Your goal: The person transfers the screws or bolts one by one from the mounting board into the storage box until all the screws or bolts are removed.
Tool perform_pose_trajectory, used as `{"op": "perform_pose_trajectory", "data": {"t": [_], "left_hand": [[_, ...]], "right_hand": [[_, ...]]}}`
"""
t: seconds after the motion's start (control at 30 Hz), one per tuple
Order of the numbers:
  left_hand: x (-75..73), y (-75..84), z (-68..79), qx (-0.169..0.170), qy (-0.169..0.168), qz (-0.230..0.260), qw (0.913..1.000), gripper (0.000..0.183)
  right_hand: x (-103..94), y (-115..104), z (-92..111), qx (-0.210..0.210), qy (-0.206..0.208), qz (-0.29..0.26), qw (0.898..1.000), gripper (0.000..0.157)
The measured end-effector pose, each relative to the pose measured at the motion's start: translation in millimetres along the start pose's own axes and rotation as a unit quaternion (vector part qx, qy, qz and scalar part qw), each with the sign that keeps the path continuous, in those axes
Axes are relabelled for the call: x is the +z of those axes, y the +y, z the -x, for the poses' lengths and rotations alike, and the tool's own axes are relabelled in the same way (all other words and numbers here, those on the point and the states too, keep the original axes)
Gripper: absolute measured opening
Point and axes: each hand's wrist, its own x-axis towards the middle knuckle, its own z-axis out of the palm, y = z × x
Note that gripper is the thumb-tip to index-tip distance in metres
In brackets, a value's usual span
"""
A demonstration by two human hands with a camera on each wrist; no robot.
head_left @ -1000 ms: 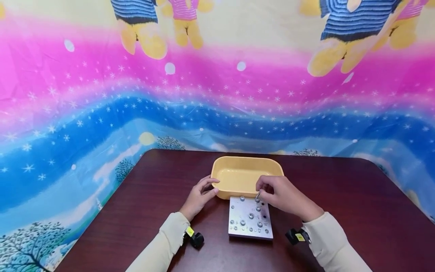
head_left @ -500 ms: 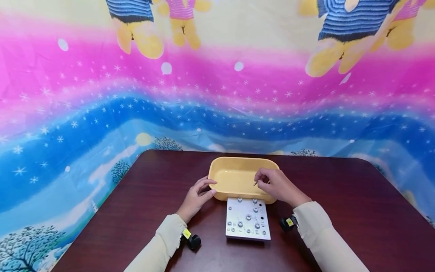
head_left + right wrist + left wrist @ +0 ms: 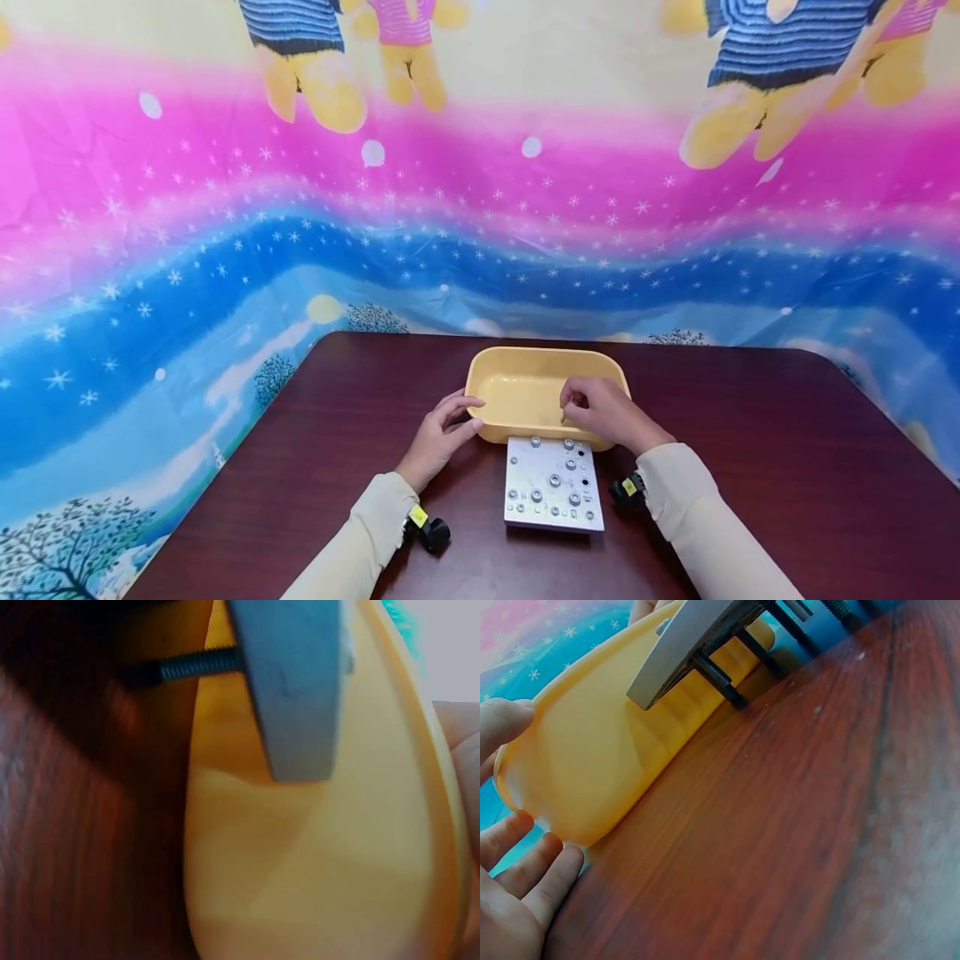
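Head view: right hand [image 3: 603, 410] pinches a small piece [image 3: 563, 418] over basin [image 3: 519, 405] at four o'clock, seemingly the transfer step; left hand [image 3: 435, 435], loosely spread, touches nine o'clock; next needs steadiness.

Head view looks forward and down over the worktop [image 3: 360, 400]; wrist views are low, both catching the yellow tray [image 3: 604, 742], right one's blurry, probably closer.

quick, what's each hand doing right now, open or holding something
Left hand: holding the yellow tub by its left end.
Right hand: closed, pinching a small thin piece, too small to identify.
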Motion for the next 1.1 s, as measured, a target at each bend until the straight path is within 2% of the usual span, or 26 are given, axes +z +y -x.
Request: {"op": "perform_pose_trajectory", "data": {"t": [0.3, 0.43, 0.67, 0.83, 1.1], "left_hand": [[-0.8, 3.2, -0.6, -0.004, -0.001, 0.000, 1.0000, 0.031], [-1.7, 7.5, 0.7, -0.003, -0.003, 0.001, 1.0000, 0.031], [-3.1, 33.9, 8.3, 0.002, -0.016, -0.001, 0.9999, 0.032], [-2.7, 37.2, 9.4, -0.001, -0.014, -0.006, 0.9999, 0.032], [-1.6, 33.3, 7.1, -0.011, -0.016, 0.003, 0.9998, 0.033]], "right_hand": [[1.6, -6, 2, 0.062, -0.013, 0.006, 0.998, 0.007], [1.5, -8, 1, 0.057, -0.016, 0.008, 0.998, 0.005], [2.2, -8, 1, 0.061, -0.017, 0.012, 0.998, 0.006], [3.0, -6, 1, 0.068, -0.016, 0.015, 0.997, 0.006], [3.4, -7, 2, 0.076, -0.011, 0.041, 0.996, 0.010]]}}
